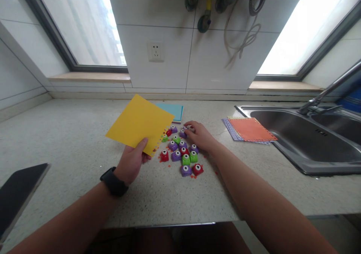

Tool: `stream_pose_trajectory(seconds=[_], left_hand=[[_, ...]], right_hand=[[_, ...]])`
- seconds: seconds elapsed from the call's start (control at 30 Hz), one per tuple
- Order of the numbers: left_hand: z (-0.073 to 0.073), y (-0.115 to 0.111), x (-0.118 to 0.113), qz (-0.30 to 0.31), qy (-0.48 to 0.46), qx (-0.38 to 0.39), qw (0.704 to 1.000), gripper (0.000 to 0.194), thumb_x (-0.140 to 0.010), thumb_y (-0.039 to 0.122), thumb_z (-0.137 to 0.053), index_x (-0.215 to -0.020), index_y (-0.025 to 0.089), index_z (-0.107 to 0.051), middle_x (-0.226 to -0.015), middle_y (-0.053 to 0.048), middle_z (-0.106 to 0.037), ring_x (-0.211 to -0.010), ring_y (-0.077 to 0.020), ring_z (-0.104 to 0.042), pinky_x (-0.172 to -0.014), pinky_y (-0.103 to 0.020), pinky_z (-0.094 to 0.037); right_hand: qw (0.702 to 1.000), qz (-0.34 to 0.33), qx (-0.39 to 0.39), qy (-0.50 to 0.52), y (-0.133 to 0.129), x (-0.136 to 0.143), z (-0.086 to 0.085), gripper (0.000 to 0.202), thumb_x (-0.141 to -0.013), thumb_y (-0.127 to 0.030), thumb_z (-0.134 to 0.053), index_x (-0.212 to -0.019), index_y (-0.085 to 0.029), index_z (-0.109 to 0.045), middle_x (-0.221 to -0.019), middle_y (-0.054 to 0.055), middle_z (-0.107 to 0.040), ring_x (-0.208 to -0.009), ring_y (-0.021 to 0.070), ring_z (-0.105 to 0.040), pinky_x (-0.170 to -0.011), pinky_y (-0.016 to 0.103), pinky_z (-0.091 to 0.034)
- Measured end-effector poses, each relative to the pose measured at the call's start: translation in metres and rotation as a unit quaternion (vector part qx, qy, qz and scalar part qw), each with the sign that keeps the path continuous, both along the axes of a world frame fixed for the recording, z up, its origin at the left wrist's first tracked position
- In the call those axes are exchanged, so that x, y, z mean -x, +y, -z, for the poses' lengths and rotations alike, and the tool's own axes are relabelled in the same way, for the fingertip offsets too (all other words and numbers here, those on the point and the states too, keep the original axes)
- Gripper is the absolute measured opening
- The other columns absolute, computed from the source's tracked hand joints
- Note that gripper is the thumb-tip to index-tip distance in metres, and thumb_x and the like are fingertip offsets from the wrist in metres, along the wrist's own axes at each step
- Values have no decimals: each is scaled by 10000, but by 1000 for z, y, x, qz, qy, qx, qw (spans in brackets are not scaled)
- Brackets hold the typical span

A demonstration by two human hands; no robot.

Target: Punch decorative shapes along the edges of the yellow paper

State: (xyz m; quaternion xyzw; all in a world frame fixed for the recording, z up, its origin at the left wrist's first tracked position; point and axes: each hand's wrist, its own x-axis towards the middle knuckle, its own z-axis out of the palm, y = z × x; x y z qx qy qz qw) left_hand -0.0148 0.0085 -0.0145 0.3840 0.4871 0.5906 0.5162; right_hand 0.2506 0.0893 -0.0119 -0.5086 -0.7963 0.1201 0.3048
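My left hand point(132, 163) pinches a yellow paper sheet point(138, 122) by its lower corner, thumb on top. The sheet is tilted above the counter, and small shapes are cut along its right-hand edge. Beyond the cluster of craft punches, my right hand point(199, 135) has its thumb and fingers closed around a purple craft punch point(183, 133), partly hidden by them. Several more punches stand close together, among them a red punch point(164, 155), a green punch point(185, 160) and a purple punch point(186, 170). Tiny red-orange paper bits point(193, 176) lie around them.
Blue paper point(176, 111) lies behind the yellow sheet. An orange sheet point(251, 129) with a punched border rests on purple sheets point(231, 130), beside the steel sink point(307, 167) at right. A dark flat object point(21, 193) sits at the counter's left edge.
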Motion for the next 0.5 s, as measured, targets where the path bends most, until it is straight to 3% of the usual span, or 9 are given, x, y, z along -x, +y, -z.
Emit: stream_pose_trajectory(seconds=[0.17,0.5], left_hand=[[0,0,0,-5,8,0,1000,327,-769,445,-770,-883,160,-656,-661,20,-672,-436,-89,-545,-409,-205,-425],[4,2,-1,-8,14,-13,1000,345,-770,459,-764,-884,149,-664,-682,5,-678,-434,-87,-539,-388,-198,-412]], right_hand=[[1000,-24,-4,-14,-1,2,-3,292,-964,-291,-581,-1220,-190,-676,-1264,118,-680,-1208,238,-584,-1069,405,-405],[999,-29,-21,-27,6,10,5,310,-892,-337,-684,-1177,-215,-705,-1265,124,-683,-1197,298,-593,-1039,486,-442]])
